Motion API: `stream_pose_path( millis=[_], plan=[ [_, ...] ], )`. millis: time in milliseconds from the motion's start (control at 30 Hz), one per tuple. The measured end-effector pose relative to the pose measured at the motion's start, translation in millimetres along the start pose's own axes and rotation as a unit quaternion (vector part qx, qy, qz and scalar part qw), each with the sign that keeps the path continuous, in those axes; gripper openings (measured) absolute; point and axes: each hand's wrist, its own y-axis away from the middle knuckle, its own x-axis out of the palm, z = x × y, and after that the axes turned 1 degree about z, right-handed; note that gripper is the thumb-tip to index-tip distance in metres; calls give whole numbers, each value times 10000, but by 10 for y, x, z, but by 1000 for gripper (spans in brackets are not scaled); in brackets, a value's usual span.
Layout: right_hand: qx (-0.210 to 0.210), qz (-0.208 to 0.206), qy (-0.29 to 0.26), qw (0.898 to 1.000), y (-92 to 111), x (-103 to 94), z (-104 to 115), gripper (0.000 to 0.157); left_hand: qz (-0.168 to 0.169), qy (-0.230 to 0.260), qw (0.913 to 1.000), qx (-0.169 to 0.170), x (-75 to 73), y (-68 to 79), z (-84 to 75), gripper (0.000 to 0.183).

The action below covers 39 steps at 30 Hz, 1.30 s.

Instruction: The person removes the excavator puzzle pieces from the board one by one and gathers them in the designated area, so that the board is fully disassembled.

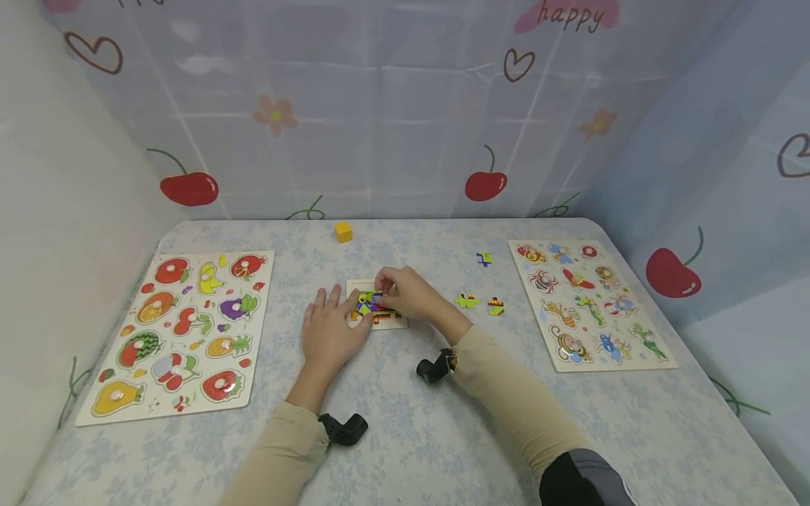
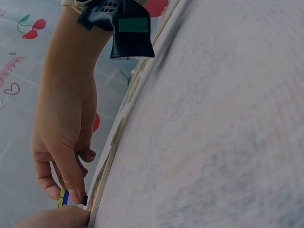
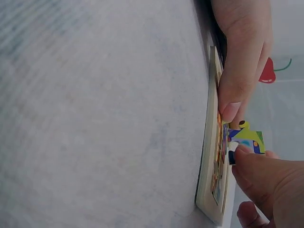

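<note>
In the head view a small wooden jigsaw board (image 1: pixel 391 325) lies mid-table, its tray partly filled with colourful pieces. My right hand (image 1: pixel 411 292) is over its right side. Between thumb and fingers it pinches a yellow, blue and purple jigsaw piece (image 3: pixel 256 137), held tilted up from the board in the right wrist view. My left hand (image 1: pixel 332 341) rests at the board's left edge, fingers fairly straight and thumb on the board. Three loose jigsaw pieces, one farther back (image 1: pixel 484 259) and two nearer (image 1: pixel 467 301), lie right of the board.
A large fruit puzzle board (image 1: pixel 247 337) lies at the left, and an insect puzzle board (image 1: pixel 560 358) at the right. One yellow cube (image 1: pixel 343 232) sits near the back edge. Printed curtains (image 1: pixel 380 140) hang behind the table.
</note>
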Motion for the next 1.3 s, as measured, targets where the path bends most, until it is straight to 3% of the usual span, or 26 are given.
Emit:
stream_pose_path(
  millis=[133,267,567,767,933,1300],
  plan=[
    [-27,-40,-236,9997,-17,-61,-35,14,-11,-38,10000,1,-8,-2,1,65],
    [209,-282,-328,9988,-4,-190,-120,15,20,-62,10000,-36,-8,-2,-5,65],
    [1218,-854,-420,9880,57,-616,-571,21,11,54,10000,-66,-4,3,-6,64],
    [1949,-1072,-315,9745,58,-852,-897,24,23,38,10000,1,-2,20,-1,64],
    [2189,-1104,-43,9695,34,-923,-1003,25,5,15,10000,4,9,18,2,64],
    [2508,-1178,863,9570,-5,-904,-1002,23,14,93,10000,27,6,12,-1,64]
  ],
)
